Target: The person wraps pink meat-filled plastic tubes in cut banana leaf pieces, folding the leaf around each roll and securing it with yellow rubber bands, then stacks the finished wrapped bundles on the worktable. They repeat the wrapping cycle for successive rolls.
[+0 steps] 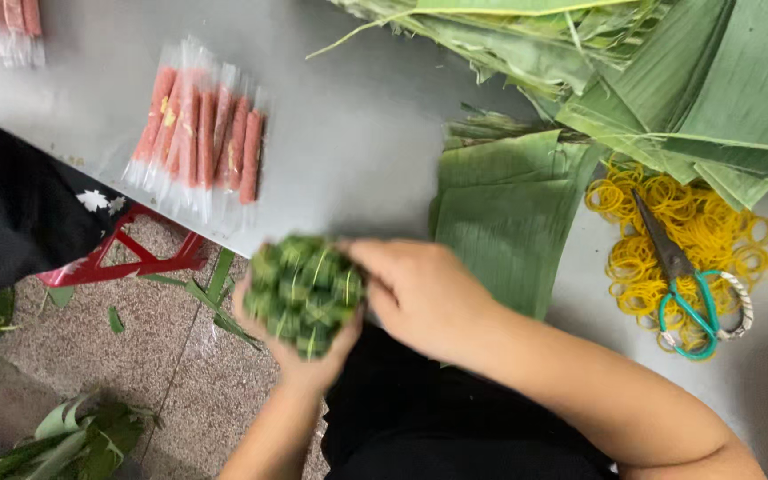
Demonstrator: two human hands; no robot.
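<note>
Grey surface (357,133) above tiled floor (162,373); left hand (300,351) and right hand (420,298) each clench their grip on leaf-wrapped bundle (304,293) at near edge.

Green leaf bundle (304,293), yellow rubber bands (713,231)

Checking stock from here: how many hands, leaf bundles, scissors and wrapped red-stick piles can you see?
Hands: 2, left hand and right hand
Leaf bundle: 1
Scissors: 1
Red-stick piles: 2, near pile and corner pile
Total: 6
</note>
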